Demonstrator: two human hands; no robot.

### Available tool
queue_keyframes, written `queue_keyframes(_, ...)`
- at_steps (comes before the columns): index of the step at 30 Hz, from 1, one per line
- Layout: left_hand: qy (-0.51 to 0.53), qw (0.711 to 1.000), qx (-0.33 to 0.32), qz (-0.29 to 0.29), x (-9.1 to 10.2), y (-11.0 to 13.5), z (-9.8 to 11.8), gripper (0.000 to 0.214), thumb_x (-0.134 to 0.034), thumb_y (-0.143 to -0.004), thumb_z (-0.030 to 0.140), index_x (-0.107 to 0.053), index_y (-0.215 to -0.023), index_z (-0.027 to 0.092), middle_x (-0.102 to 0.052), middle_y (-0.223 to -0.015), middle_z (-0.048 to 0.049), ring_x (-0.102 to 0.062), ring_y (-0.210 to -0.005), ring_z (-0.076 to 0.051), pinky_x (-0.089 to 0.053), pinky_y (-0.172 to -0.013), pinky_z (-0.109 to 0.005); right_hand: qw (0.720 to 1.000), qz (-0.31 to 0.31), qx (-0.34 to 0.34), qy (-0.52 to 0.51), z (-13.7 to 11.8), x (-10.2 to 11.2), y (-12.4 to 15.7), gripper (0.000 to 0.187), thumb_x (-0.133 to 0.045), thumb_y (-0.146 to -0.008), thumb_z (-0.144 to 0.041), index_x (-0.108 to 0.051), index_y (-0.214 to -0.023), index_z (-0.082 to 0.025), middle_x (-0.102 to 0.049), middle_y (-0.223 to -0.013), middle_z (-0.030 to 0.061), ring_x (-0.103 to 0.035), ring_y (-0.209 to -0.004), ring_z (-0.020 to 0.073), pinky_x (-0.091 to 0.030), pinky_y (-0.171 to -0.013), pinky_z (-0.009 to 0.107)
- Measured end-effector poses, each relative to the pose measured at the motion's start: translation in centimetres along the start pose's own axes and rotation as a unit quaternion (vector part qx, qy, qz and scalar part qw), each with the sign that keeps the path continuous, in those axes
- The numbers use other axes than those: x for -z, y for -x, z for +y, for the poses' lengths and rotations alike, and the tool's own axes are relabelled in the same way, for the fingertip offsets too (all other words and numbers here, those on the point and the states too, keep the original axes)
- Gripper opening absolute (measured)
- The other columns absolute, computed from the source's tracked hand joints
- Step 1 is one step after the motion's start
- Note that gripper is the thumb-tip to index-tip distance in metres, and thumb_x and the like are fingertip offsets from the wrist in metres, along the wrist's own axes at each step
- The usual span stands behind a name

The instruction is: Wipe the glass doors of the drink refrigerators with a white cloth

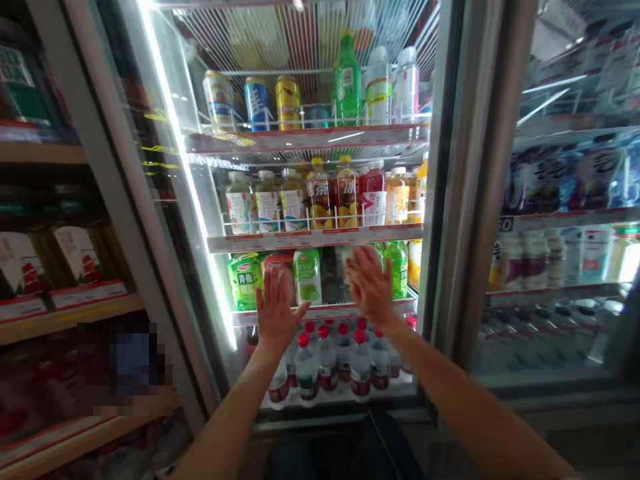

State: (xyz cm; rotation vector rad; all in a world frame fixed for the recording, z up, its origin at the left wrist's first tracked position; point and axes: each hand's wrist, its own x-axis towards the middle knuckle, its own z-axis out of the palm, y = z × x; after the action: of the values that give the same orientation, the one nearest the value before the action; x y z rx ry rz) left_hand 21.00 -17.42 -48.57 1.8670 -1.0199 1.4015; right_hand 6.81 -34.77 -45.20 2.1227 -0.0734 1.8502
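My left hand [277,310] is stretched out flat with its thumb apart, in front of a red-labelled bottle [270,263] on the lower fridge shelf. Whether it touches that bottle I cannot tell. A large green bottle [244,283] stands to its left and a pale bottle with a green label [307,275] to its right. My right hand [370,283], a little blurred, reaches to the same shelf with its fingers extended. It covers part of a pale bottle behind it. Just right of it stands a bright green bottle [397,267]. Neither hand visibly holds anything.
Red-capped water bottles [327,360] fill the fridge bottom. A wire-fenced shelf [320,237] above carries juice and tea bottles; cans [257,103] and a green bottle [347,80] stand higher. A metal door frame [493,167] bounds the right, a wooden shelf [70,310] the left.
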Motion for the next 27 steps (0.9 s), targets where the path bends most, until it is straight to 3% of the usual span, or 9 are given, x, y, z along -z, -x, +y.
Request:
queue_keyframes(4, 0.006, 1.000, 0.026, -0.005, -0.5, 0.6, 0.6, 0.080, -0.046, -0.082, 0.055, -0.011, -0.144, 0.017, -0.025, -0.147, -0.0195, -0.015, -0.138, -0.029, -0.019, -0.109, -0.053, 0.981, 0.106, -0.152, 0.056, 5.9, 2.6, 3.0, 0.024, -0.046, -0.085, -0.022, -0.060, -0.105, -0.020, -0.040, -0.140, 0.0136, -0.035, -0.131, 0.0277, -0.029, -0.101, 0.057)
queue_keyframes(7, 0.010, 0.999, 0.038, -0.001, -0.7, 1.0, 0.8, 0.080, -0.045, -0.083, 0.054, -0.008, -0.144, 0.018, -0.024, -0.147, -0.0192, -0.013, -0.139, -0.029, -0.021, -0.108, -0.054, 0.984, 0.107, -0.143, 0.022, 3.4, 1.1, 3.2, 0.030, -0.044, -0.085, -0.019, -0.058, -0.112, -0.020, -0.036, -0.143, 0.0136, -0.028, -0.134, 0.0288, -0.031, -0.100, 0.056)
queue_keyframes(11, 0.004, 0.999, 0.033, -0.004, -0.4, 1.1, 0.9, 0.081, -0.046, -0.083, 0.053, -0.006, -0.144, 0.019, -0.024, -0.148, -0.0190, -0.012, -0.139, -0.030, -0.023, -0.108, -0.054, 0.998, 0.013, -0.060, -0.030, -4.2, -1.9, 3.6, 0.033, -0.045, -0.084, -0.016, -0.059, -0.114, -0.022, -0.040, -0.141, 0.0098, -0.022, -0.138, 0.0256, -0.023, -0.108, 0.051)
queue_keyframes(13, 0.000, 1.000, 0.025, -0.012, -0.2, 1.3, 0.9, 0.083, -0.047, -0.082, 0.054, -0.005, -0.144, 0.019, -0.023, -0.148, -0.0192, -0.013, -0.139, -0.030, -0.024, -0.107, -0.054, 0.998, -0.039, 0.009, -0.049, -5.7, -2.1, 4.4, 0.034, -0.046, -0.084, -0.017, -0.058, -0.115, -0.024, -0.047, -0.137, 0.0067, -0.025, -0.136, 0.0215, -0.018, -0.112, 0.047)
queue_keyframes(16, -0.003, 1.000, 0.018, -0.021, -0.1, 1.6, 0.8, 0.083, -0.048, -0.082, 0.052, -0.006, -0.144, 0.018, -0.022, -0.148, -0.0196, -0.013, -0.139, -0.031, -0.026, -0.106, -0.055, 0.997, -0.056, 0.028, -0.040, -3.1, -0.6, 5.8, 0.035, -0.045, -0.085, -0.015, -0.058, -0.115, -0.026, -0.050, -0.134, 0.0041, -0.030, -0.134, 0.0188, -0.013, -0.113, 0.045)
queue_keyframes(19, 0.004, 0.999, 0.026, -0.024, -0.3, 2.1, 1.0, 0.081, -0.048, -0.082, 0.051, -0.008, -0.144, 0.019, -0.023, -0.148, -0.0192, -0.013, -0.139, -0.031, -0.024, -0.107, -0.055, 0.992, 0.033, -0.119, 0.026, 2.0, 1.4, 5.8, 0.031, -0.044, -0.086, -0.017, -0.060, -0.113, -0.022, -0.042, -0.140, 0.0099, -0.030, -0.134, 0.0253, -0.019, -0.108, 0.054)
queue_keyframes(21, 0.011, 0.999, 0.037, -0.018, -0.6, 2.4, 1.3, 0.082, -0.049, -0.082, 0.052, -0.008, -0.144, 0.019, -0.023, -0.148, -0.0194, -0.013, -0.138, -0.032, -0.024, -0.107, -0.056, 0.976, 0.090, -0.193, 0.047, 3.6, 1.7, 5.0, 0.031, -0.043, -0.087, -0.018, -0.060, -0.113, -0.020, -0.037, -0.143, 0.0132, -0.029, -0.134, 0.0285, -0.025, -0.104, 0.057)
queue_keyframes(23, 0.012, 0.999, 0.046, -0.018, -0.6, 2.8, 1.7, 0.083, -0.050, -0.081, 0.051, -0.007, -0.144, 0.018, -0.022, -0.148, -0.0198, -0.013, -0.138, -0.032, -0.024, -0.107, -0.056, 0.975, 0.097, -0.198, 0.028, 2.4, 1.0, 4.4, 0.033, -0.041, -0.087, -0.016, -0.059, -0.114, -0.019, -0.035, -0.144, 0.0130, -0.026, -0.136, 0.0282, -0.027, -0.103, 0.056)
queue_keyframes(27, -0.012, 0.999, 0.037, -0.038, -0.3, 3.4, 2.0, 0.083, -0.050, -0.082, 0.048, -0.006, -0.144, 0.016, -0.021, -0.148, -0.0205, -0.012, -0.139, -0.032, -0.025, -0.107, -0.054, 0.997, 0.003, -0.068, -0.031, -3.5, -1.2, 4.7, 0.035, -0.041, -0.086, -0.015, -0.058, -0.116, -0.021, -0.042, -0.140, 0.0097, -0.023, -0.137, 0.0233, -0.024, -0.108, 0.048)
